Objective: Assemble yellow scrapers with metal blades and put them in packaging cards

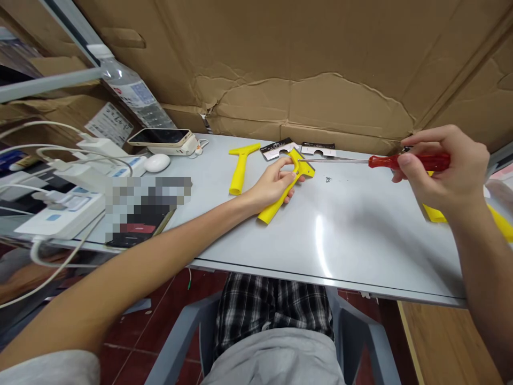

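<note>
Left hand (272, 188) closed around a smooth yellow plastic T-shaped scraper (276, 207), handle slanting below the fingers, head beyond the thumb; right hand (449, 163) gripping a red-handled metal screwdriver (380, 161), its tip at that head; past the left fingers, a flat black-and-white packet (278, 148)

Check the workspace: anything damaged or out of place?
The cardboard behind the tabletop looks buckled, with a ragged crease across it. Small dark pieces, too small to identify, lie loose near the red-handled screwdriver.

Light-grey top (276, 359), black-and-white plaid bottoms (252, 310)
</note>
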Available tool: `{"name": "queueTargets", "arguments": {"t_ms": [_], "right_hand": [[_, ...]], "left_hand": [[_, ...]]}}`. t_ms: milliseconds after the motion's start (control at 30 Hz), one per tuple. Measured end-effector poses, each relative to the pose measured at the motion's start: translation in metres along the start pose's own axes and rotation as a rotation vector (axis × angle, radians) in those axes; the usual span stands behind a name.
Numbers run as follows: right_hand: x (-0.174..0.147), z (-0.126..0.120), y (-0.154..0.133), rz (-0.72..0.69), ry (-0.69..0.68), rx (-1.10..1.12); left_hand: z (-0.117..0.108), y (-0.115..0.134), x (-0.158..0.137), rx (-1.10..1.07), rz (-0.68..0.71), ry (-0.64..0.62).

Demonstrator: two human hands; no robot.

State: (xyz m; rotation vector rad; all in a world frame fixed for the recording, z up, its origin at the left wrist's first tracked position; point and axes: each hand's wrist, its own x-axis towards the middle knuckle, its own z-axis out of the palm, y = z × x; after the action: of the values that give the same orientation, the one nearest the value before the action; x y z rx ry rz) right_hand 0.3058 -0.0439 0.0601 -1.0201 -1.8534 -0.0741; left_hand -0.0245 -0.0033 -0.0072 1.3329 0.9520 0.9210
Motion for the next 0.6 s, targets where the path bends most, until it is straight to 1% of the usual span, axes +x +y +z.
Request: {"name": "queueTargets", "arguments": {"t_ms": [100,167,233,300,467,533,600], "right_hand": [[-0.0007,-0.002,0.0017,-0.006,-0.091,0.054],[-0.0005,-0.0033,0.0035,-0.002,-0.115,0.031],[0.0005,-0.0035,0.0048,-0.01,-0.099,-0.035],[0.0022,-0.0027,0.005,-0.032,-0.07,-0.053],[0.0047,0.0008,0.0038,-0.175,-0.029,0.056],[0.003,0.0011,0.0042,-0.146,-0.033,0.063],[0.0005,0.0004,0.005,-0.066,-0.052,0.034]], "left_hand": [[-0.0004,-0.0014,0.0019,-0.004,-0.008,0.022],[-0.0007,-0.0018,0.0026,-0.007,-0.012,0.026],[-0.0009,-0.0016,0.0025,-0.005,-0.013,0.024],[-0.0007,-0.0007,0.0018,0.0,-0.012,0.027],[-0.0002,0.0002,0.0008,0.012,-0.009,0.005],[-0.0002,-0.0007,0.001,0.006,-0.007,0.0],[0.0,-0.0012,0.0011,0.004,-0.002,0.003]]}}
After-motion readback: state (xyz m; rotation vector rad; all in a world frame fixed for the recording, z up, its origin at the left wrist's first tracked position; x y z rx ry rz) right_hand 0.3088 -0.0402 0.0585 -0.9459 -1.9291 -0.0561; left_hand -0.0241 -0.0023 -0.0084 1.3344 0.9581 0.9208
